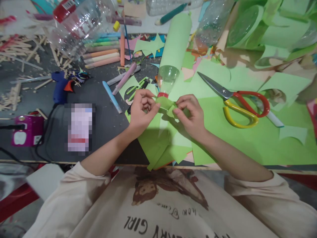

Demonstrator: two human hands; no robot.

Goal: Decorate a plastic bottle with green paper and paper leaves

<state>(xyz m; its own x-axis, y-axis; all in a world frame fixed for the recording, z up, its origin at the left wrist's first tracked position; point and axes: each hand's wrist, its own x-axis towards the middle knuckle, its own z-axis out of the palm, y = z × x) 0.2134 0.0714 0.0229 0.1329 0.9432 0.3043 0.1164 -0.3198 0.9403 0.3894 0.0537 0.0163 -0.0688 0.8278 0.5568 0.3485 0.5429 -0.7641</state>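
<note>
Between my two hands is a small curved piece of green paper (165,103). My left hand (143,110) pinches its left end between thumb and forefinger. With thumb and fingers, my right hand (189,114) grips the right end, where the paper looks folded. Just beyond lies a plastic bottle (169,78) on its side, its body wrapped in pale green paper (176,39) and its red cap (162,95) pointing toward me. Larger green paper sheets (213,145) spread beneath my hands and to the right.
Scissors (224,92) with red and yellow handles lie open at right. Left are a blue glue gun (59,87), a blurred phone (80,127) and a purple box (27,130). Colored markers (102,53), wood sticks and clear bottles (86,19) fill the back. Green-wrapped bottles (269,36) stand back right.
</note>
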